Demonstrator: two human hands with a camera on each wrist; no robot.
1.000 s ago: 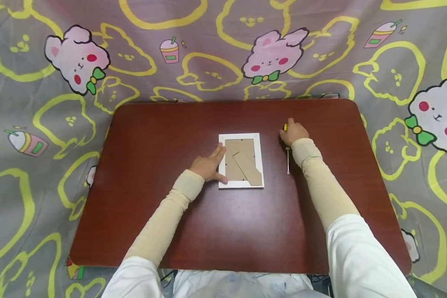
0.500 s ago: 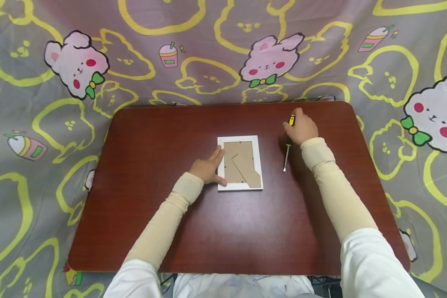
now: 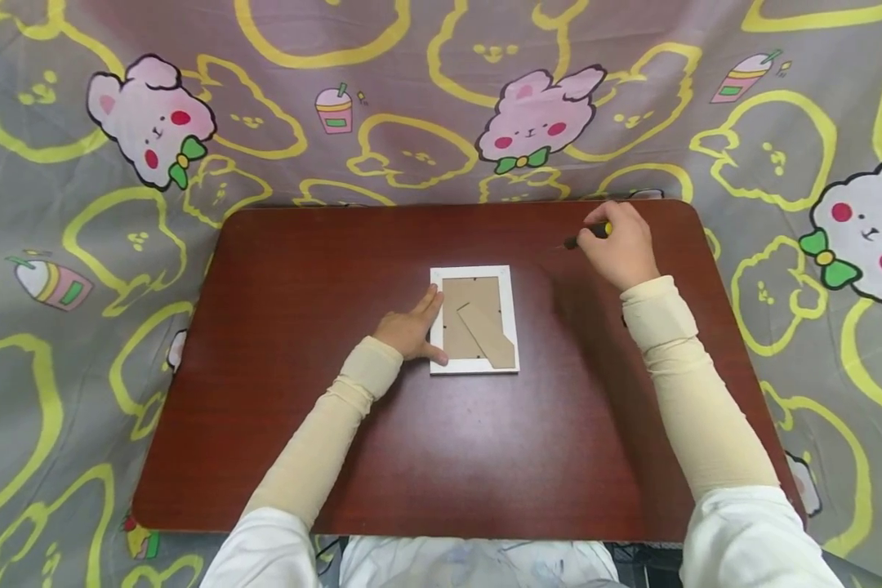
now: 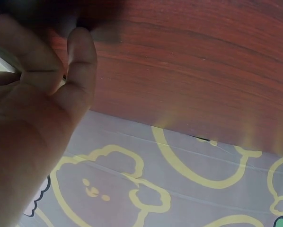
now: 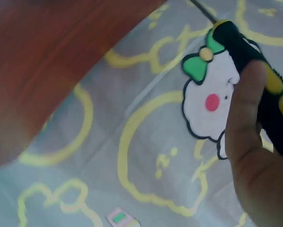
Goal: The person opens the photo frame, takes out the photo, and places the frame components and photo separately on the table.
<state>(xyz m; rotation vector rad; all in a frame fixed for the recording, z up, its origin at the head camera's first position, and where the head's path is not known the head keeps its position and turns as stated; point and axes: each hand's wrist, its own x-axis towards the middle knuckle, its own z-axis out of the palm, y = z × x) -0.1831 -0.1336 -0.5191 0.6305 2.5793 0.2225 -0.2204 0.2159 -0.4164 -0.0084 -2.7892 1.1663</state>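
Note:
A white picture frame (image 3: 510, 314) lies face down on the table, showing its tan backing board (image 3: 479, 290) and folded stand leg (image 3: 488, 333). Against its left edge rests my left hand (image 3: 404, 333), thumb at the lower corner and fingers further up the side. My right hand (image 3: 628, 249), raised to the right of the frame and apart from it, grips a screwdriver (image 5: 231, 40) by its black and yellow handle. The screwdriver's thin shaft points left in the head view. In the left wrist view, the frame is mostly hidden behind my fingers (image 4: 82, 61).
Underneath is a brown wooden table (image 3: 323, 261) with rounded corners. A cartoon-printed cloth (image 3: 404, 73) hangs behind it and at both sides, close to the table's edges.
My right hand has lifted the screwdriver and moved right and slightly away. The shaft has swung from pointing toward me to pointing left. My left hand and the picture frame stay put.

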